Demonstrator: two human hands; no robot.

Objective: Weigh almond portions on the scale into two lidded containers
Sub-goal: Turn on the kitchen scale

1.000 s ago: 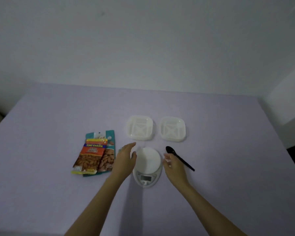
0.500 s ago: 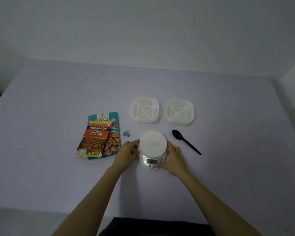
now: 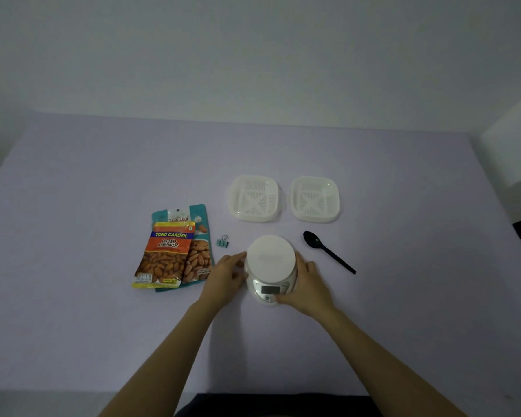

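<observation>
The table, covered in smooth lilac cloth, offers wide open surface to the left, right and near edges, with all items grouped at its centre. The scale, glossy white plastic with a round flat platter and a small grey display at its near end, stands just in front of two square translucent lidded containers, between a teal binder clip and a black plastic spoon. The left hand grasps its left side beside the foil almond packets, and the right hand grasps its right side, thumb near the display.
</observation>
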